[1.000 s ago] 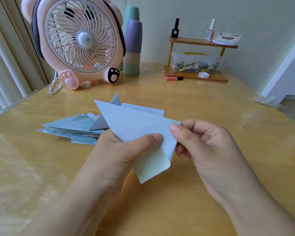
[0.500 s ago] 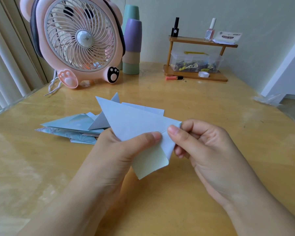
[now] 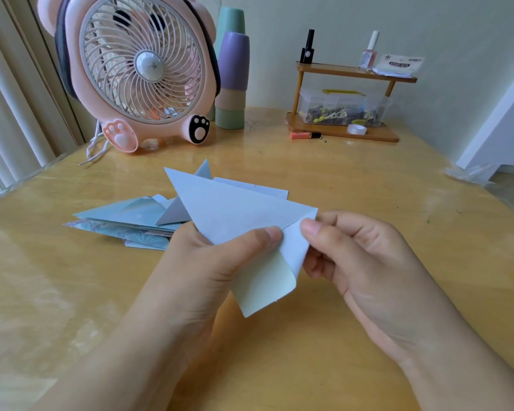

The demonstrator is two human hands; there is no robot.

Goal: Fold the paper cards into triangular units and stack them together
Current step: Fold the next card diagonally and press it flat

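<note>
**Pale blue card held mid-fold above wooden table**

From my remote station, I see the left hand (image 3: 202, 262) clamp the paper card (image 3: 235, 215) between thumb and curled fingers, holding it in the air above the middle of the table (image 3: 368, 179). The right hand (image 3: 359, 256) pinches the card's right corner, thumb on top, fingers curled beneath. A loose flap curls down between the two hands, not yet creased. Behind the card, toward the table's left edge, lies a pile of folded units (image 3: 122, 218). A pink fan (image 3: 143, 69) stands at the far left corner, stacked cups (image 3: 232, 81) beside it, a small wooden shelf (image 3: 344, 99) along the far edge. My worry: the flap could crease off-line if either pinch slips, and, if it is running, the fan could scatter the pile.
</note>
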